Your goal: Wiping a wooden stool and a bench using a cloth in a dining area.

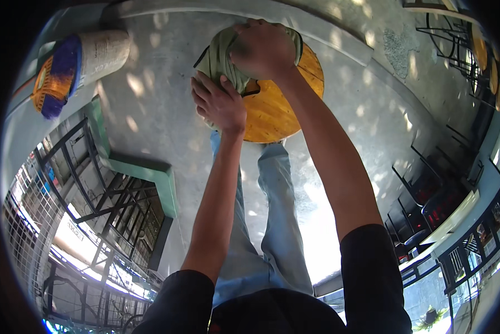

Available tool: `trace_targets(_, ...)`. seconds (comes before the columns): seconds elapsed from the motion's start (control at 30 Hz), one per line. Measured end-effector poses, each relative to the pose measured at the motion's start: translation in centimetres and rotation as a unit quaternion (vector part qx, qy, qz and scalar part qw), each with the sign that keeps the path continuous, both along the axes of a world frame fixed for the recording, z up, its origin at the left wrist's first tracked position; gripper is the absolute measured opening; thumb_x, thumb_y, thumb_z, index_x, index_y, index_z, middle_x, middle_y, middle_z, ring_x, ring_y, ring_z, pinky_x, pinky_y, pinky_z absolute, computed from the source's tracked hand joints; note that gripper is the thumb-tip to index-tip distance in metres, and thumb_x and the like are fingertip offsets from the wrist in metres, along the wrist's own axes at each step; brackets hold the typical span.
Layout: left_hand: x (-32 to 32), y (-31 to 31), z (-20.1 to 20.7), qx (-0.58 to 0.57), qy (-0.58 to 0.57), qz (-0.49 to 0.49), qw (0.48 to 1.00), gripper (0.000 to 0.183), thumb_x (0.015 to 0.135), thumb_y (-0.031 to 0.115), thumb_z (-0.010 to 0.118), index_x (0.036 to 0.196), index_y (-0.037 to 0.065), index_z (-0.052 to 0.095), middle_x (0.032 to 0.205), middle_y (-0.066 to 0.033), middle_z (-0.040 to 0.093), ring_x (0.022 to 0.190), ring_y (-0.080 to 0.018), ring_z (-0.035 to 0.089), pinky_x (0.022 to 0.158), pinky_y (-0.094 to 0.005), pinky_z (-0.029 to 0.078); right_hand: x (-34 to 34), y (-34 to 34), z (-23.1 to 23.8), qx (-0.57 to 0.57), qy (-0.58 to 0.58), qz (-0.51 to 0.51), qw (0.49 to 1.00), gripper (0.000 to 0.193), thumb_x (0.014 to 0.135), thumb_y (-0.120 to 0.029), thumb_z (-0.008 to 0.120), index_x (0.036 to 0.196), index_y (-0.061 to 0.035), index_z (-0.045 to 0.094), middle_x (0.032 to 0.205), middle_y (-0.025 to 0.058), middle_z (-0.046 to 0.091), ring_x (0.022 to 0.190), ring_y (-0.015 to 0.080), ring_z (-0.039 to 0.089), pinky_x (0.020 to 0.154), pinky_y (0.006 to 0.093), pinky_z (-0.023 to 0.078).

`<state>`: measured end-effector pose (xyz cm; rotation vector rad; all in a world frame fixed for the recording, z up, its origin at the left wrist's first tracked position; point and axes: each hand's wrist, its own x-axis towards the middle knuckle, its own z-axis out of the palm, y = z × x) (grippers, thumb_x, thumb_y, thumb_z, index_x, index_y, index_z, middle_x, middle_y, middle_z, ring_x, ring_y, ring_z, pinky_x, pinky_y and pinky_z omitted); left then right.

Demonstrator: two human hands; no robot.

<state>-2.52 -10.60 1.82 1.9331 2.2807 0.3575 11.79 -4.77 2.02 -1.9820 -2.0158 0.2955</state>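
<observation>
Prob. cloth-arranging step: green cloth (219,60) on stool (277,118), approx. 11 o'clock. L hand (219,104) spread, cloth's 7 o'clock; R hand (265,51) atop, grip can't tell (blur). Next prob. needs L steady, R smoothing.

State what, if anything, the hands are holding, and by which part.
A green cloth: left hand at its near left edge, right hand over its far right part. Whether either grips it cannot be told.

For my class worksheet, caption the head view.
Left hand and right hand on a green cloth partly covering a round wooden top.
</observation>
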Motion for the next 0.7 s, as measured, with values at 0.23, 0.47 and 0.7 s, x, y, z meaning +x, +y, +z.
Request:
trace_targets(0.23,3.0,8.0,-1.6,0.045,-0.009,-0.255,0.966,0.053,0.081,0.043,0.056,0.128,0.018,0.050,0.128,-0.0104,0.051,0.119,-0.0346,0.045,0.093,-0.0605,0.031,1.9,-7.7,-0.9,0.009,-0.006,-0.285,0.958,0.075,0.081,-0.057,0.059,0.139,-0.0116,0.042,0.120,0.0148,0.053,0.110,0.0330,0.052,0.091,0.0475,0.042)
trace_targets(0.47,9.0,1.6,0.1,-0.019,-0.047,-0.642,0.765,0.051,0.085,0.033,0.060,0.134,0.025,0.050,0.148,-0.0024,0.037,0.142,-0.0223,0.025,0.111,-0.0664,0.010,-4.8,-18.5,-1.3,0.024,0.116,-0.404,0.907,0.066,0.094,-0.025,0.051,0.144,0.0077,0.021,0.141,0.0392,0.026,0.130,0.0508,0.033,0.105,0.0528,0.032)
trace_targets(0.7,1.0,-3.7,1.6,-0.109,-0.053,-0.662,0.740,0.055,0.092,0.033,0.051,0.145,0.027,0.038,0.156,-0.0006,0.025,0.144,-0.0201,0.020,0.115,-0.0551,0.010,-14.7,-20.5,0.6,0.040,0.320,-0.532,0.783,0.069,0.094,-0.013,0.049,0.147,0.0053,0.008,0.149,0.0354,0.014,0.137,0.0502,0.019,0.111,0.0466,0.025)
